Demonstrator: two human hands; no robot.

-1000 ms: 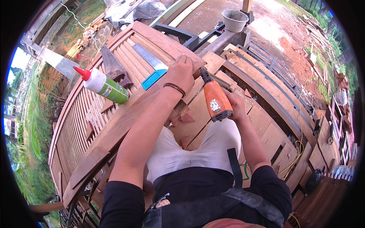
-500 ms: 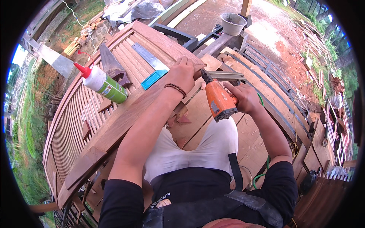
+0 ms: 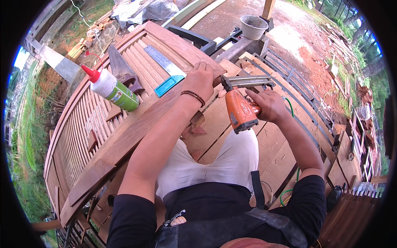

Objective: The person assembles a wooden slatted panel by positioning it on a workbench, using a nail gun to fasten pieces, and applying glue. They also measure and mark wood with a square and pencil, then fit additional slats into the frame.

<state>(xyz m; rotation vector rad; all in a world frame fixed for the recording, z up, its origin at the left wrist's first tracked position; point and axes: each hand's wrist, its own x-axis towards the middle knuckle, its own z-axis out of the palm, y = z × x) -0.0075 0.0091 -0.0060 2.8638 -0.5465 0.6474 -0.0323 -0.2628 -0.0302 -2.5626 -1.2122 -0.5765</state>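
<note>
In the head view, the left hand (image 3: 202, 80) lies palm down on the near corner of a slatted wooden panel (image 3: 82, 136), fingers curled over the panel's frame edge and pressing on it; a dark bead bracelet (image 3: 193, 97) circles the wrist. The right hand (image 3: 269, 105) is wrapped tight around the handle of an orange nail gun (image 3: 242, 109), whose metal nose and magazine (image 3: 247, 82) point toward the panel's corner, just beside the left hand's fingertips. Whether the nose touches the wood cannot be told.

On the panel, toward its far edge, lie a glue bottle (image 3: 113, 91) with a red cap and green label, a hand saw (image 3: 122, 70) beside it, and a metal ruler (image 3: 163, 62) with a blue plastic end (image 3: 168, 86), near the left wrist. The panel rests across a stack of wooden boards (image 3: 277, 144), which run under the person's knees. Small wood offcuts (image 3: 197, 124) sit below the left forearm. A grey bucket (image 3: 253, 27) stands on the ground well beyond the panel. A green hose (image 3: 289, 108) runs behind the right hand.
</note>
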